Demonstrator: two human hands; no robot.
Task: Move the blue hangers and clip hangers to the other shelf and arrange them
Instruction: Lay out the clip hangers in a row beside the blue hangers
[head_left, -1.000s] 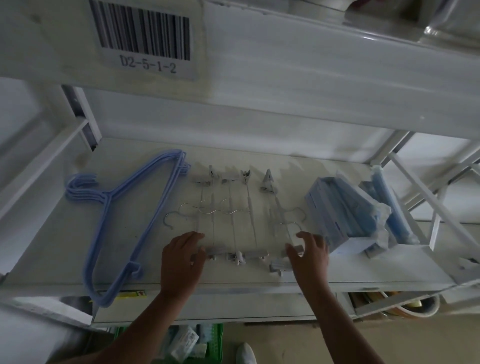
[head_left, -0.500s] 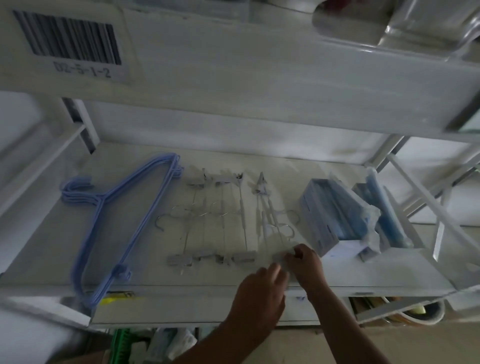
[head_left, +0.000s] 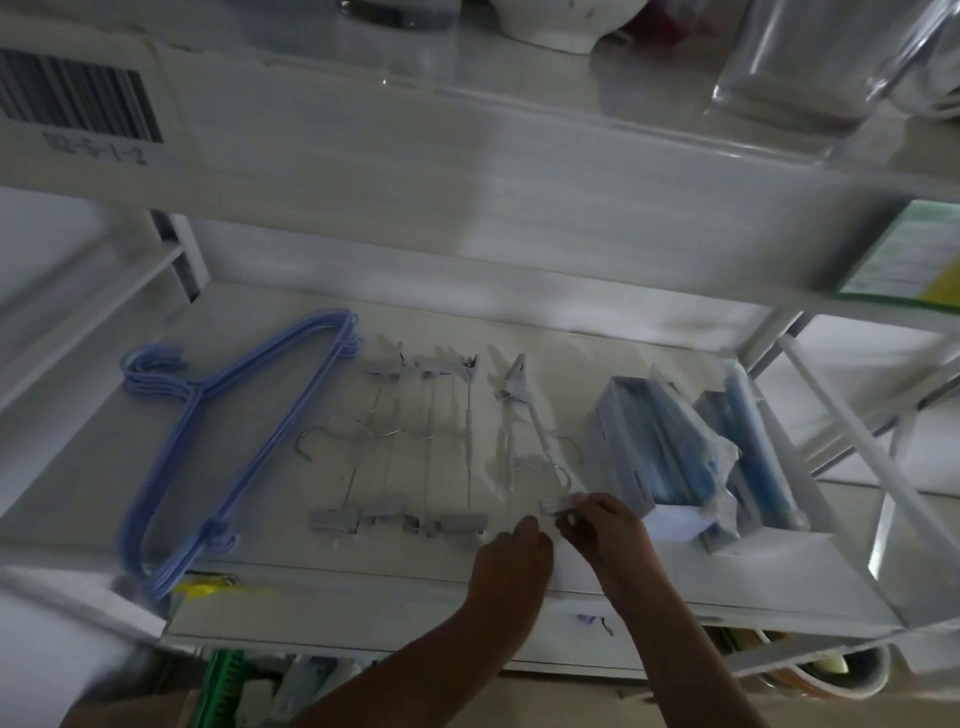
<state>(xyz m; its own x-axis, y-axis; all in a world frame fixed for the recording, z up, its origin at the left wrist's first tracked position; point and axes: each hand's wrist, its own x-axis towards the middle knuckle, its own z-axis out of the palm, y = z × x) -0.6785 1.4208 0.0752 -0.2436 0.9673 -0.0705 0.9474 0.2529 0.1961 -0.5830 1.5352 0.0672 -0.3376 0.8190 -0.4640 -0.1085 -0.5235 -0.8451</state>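
Clip hangers (head_left: 415, 441) lie in a row across the middle of the white shelf (head_left: 675, 566), their near clips lined up close to the front edge and their far clips pointing toward the back wall. Nearest the camera, two bare forearms reach up from below. The left hand (head_left: 511, 564) hovers over the front edge with its fingers curled loosely together; whether they touch anything cannot be told. Just right of it, the right hand (head_left: 602, 525) pinches the near clip of the rightmost clip hanger (head_left: 540, 436), fingertips closed on the small grey clip. That hanger lies slightly slanted, apart from the straighter row to its left.

Left of the row, a stack of blue hangers (head_left: 249, 441) rests flat, one corner overhanging the front edge and the hooks pointing left. To the right of the hands, blue packages in clear wrap (head_left: 660, 447) lean against one another. Farther up, the edge of the shelf above carries a barcode label (head_left: 78, 109), its printed code blurred.
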